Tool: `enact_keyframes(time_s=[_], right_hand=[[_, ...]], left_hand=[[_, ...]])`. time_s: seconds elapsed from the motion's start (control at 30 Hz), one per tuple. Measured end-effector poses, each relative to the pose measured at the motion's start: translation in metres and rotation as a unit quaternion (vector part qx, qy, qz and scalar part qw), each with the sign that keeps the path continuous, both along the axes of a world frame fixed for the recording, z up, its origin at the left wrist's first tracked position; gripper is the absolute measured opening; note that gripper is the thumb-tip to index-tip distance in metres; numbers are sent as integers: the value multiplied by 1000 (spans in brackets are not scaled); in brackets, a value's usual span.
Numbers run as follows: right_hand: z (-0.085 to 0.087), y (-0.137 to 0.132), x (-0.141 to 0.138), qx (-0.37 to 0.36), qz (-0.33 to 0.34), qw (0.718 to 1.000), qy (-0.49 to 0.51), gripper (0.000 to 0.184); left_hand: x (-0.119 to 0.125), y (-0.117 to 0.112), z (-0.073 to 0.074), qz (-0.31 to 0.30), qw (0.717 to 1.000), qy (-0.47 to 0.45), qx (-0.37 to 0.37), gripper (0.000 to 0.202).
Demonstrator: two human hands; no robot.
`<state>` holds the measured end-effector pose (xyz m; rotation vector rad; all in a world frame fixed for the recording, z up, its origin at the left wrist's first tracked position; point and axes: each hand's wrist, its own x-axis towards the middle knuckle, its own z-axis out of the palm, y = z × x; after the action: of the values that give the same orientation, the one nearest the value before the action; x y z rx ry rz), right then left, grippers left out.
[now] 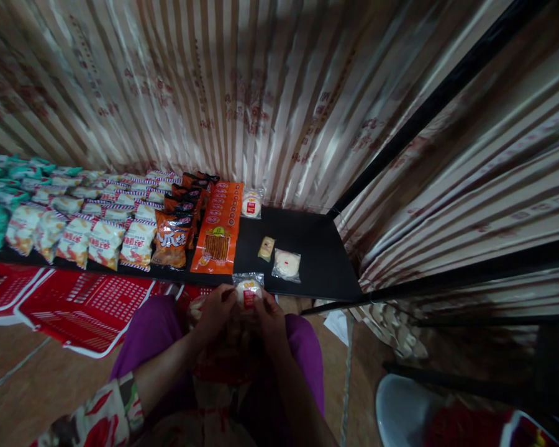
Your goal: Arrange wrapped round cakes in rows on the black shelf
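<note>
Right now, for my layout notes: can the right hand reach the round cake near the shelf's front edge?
Probably yes: the right hand lies just short of the cake, with bare shelf between, though it now helps hold a packet.

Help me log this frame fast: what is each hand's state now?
Left hand: gripping the small round white cake in clear plastic wrap.
Right hand: gripping the same cake.

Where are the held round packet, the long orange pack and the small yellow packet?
Held round packet (248, 293): head view, its red label.
Long orange pack (220, 218): head view, its middle.
Small yellow packet (266, 248): head view, its centre.
</note>
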<state>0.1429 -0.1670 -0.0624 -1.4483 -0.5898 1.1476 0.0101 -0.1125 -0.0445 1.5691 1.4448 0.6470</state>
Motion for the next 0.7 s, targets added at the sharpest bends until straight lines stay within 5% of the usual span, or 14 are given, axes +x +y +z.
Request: enact_keyframes(time_s=[0.3,0.7], right_hand=[[18,15,18,-26,46,949,-310,40],[22,47,23,-9,92,950,-297,32]], left_hand=[[2,19,1,6,997,-72,-11,21],[6,42,14,31,999,-29,5,20]])
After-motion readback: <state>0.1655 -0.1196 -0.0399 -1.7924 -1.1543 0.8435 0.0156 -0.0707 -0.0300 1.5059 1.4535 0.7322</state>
